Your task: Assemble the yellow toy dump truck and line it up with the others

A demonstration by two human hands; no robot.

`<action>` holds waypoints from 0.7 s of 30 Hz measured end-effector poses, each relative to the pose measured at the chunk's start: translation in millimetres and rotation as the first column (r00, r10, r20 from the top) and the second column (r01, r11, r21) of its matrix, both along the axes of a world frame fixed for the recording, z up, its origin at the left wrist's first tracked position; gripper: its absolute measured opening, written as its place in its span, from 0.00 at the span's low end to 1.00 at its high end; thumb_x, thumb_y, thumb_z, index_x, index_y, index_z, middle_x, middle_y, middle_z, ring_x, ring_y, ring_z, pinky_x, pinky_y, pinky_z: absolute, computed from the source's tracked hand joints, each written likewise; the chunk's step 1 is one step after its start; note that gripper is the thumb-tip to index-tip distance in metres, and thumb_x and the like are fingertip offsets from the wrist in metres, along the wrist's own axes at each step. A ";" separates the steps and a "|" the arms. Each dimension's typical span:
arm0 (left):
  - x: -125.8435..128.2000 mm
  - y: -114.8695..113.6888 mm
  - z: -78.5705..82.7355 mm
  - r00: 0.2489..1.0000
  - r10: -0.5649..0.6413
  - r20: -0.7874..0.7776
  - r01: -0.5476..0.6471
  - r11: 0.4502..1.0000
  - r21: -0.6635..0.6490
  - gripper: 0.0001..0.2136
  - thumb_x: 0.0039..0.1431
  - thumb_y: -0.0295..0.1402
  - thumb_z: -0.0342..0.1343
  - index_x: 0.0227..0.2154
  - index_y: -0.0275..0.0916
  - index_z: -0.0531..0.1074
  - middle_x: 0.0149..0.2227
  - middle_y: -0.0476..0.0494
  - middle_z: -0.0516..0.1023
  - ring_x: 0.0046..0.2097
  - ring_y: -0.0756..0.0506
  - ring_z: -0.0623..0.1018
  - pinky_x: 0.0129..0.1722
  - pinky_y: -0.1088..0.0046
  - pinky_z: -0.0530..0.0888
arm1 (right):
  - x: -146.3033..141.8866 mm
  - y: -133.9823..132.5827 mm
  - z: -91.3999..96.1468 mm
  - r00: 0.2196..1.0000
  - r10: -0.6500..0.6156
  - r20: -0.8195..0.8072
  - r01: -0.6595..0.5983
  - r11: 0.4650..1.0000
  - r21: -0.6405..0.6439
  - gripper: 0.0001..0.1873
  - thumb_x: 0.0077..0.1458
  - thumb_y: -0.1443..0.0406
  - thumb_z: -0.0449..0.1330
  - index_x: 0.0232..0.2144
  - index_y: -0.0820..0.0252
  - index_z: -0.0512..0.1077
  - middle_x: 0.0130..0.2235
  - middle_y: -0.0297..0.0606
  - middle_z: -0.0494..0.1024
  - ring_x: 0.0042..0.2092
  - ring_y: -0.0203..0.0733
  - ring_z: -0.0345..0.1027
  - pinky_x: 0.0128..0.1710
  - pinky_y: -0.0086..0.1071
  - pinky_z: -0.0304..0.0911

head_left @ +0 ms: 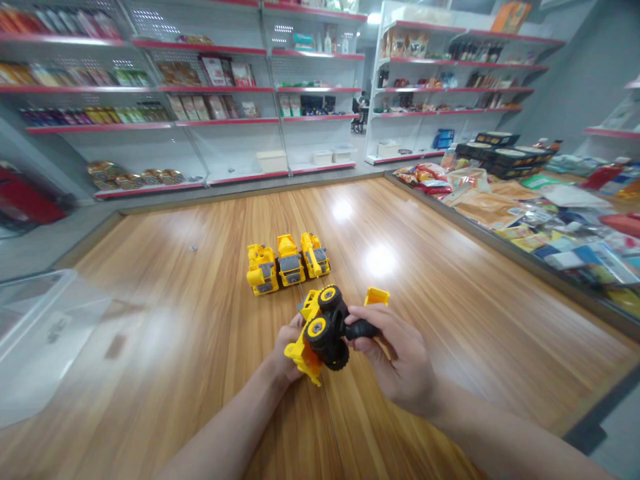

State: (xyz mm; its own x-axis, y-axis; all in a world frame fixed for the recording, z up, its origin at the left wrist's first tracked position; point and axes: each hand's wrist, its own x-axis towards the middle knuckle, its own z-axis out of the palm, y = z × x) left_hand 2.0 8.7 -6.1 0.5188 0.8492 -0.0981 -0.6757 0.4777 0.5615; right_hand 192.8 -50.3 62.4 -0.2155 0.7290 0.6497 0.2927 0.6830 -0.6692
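Observation:
My left hand is closed around a yellow toy construction truck, tipped so its black underside and wheels show. Most of the fingers are hidden behind the truck. Between the thumb and fingers of my right hand is a short black screwdriver, its front end against the truck's underside. Just beyond that hand a yellow scoop-shaped part shows, partly covered by the fingers. Three more yellow toy trucks stand side by side on the table: one on the left, one in the middle and one on the right.
A wooden table spreads under my hands. On its left stands a clear plastic bin; a small grey piece lies farther back. To the right, a raised edge borders a heap of packaged goods. Stocked shelves line the back.

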 end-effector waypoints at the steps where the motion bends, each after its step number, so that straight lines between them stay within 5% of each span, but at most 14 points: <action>1: 1.7 -0.6 1.9 1.000 0.000 0.014 0.000 1.000 0.016 0.14 0.40 0.22 0.59 0.34 0.34 0.77 0.30 0.43 0.82 0.29 0.43 0.80 0.29 0.71 0.78 | 0.8 1.8 -3.6 0.999 -0.034 -0.031 0.033 0.999 -0.033 0.20 0.56 0.72 0.59 0.51 0.59 0.69 0.43 0.43 0.76 0.46 0.43 0.73 0.45 0.36 0.72; 7: 6.9 -0.1 7.9 0.997 0.065 0.031 -0.063 0.996 -0.060 0.21 0.50 0.25 0.52 0.48 0.36 0.73 0.33 0.39 0.81 0.36 0.38 0.82 0.37 0.58 0.79 | -0.1 9.4 -18.7 0.996 -0.075 -0.041 0.072 0.995 -0.066 0.21 0.59 0.71 0.55 0.55 0.58 0.68 0.53 0.47 0.72 0.47 0.45 0.73 0.40 0.34 0.74; 11: 8.3 2.3 16.0 0.994 0.043 0.104 -0.033 0.995 -0.097 0.25 0.48 0.26 0.50 0.52 0.34 0.71 0.39 0.34 0.81 0.44 0.33 0.80 0.46 0.47 0.75 | -2.2 11.5 -22.0 0.996 -0.072 -0.052 0.064 0.988 -0.139 0.18 0.59 0.70 0.58 0.52 0.58 0.71 0.46 0.43 0.77 0.37 0.39 0.75 0.36 0.32 0.75; 15: 7.7 5.5 16.8 0.987 0.135 0.092 -0.125 0.986 -0.106 0.26 0.46 0.24 0.49 0.52 0.31 0.70 0.40 0.33 0.81 0.45 0.33 0.80 0.48 0.46 0.75 | -3.3 17.8 -26.1 0.990 -0.123 -0.071 0.103 0.967 -0.233 0.13 0.57 0.65 0.62 0.46 0.58 0.74 0.39 0.39 0.78 0.34 0.37 0.74 0.33 0.29 0.74; 19: 7.0 8.8 11.5 0.980 0.193 0.046 -0.188 0.978 -0.091 0.22 0.52 0.24 0.49 0.51 0.28 0.70 0.41 0.30 0.80 0.45 0.34 0.80 0.48 0.48 0.75 | -4.0 29.0 -33.3 0.976 -0.114 -0.186 0.050 0.946 -0.321 0.14 0.59 0.62 0.59 0.47 0.59 0.75 0.47 0.44 0.73 0.33 0.33 0.72 0.30 0.29 0.73; 21: 7.4 9.5 11.2 0.974 0.227 0.021 -0.224 0.970 -0.094 0.21 0.53 0.25 0.49 0.51 0.28 0.70 0.41 0.31 0.80 0.44 0.35 0.80 0.47 0.49 0.76 | -4.4 34.3 -36.2 0.965 -0.096 -0.242 -0.001 0.928 -0.371 0.16 0.59 0.61 0.59 0.49 0.60 0.73 0.43 0.42 0.75 0.31 0.32 0.71 0.32 0.31 0.73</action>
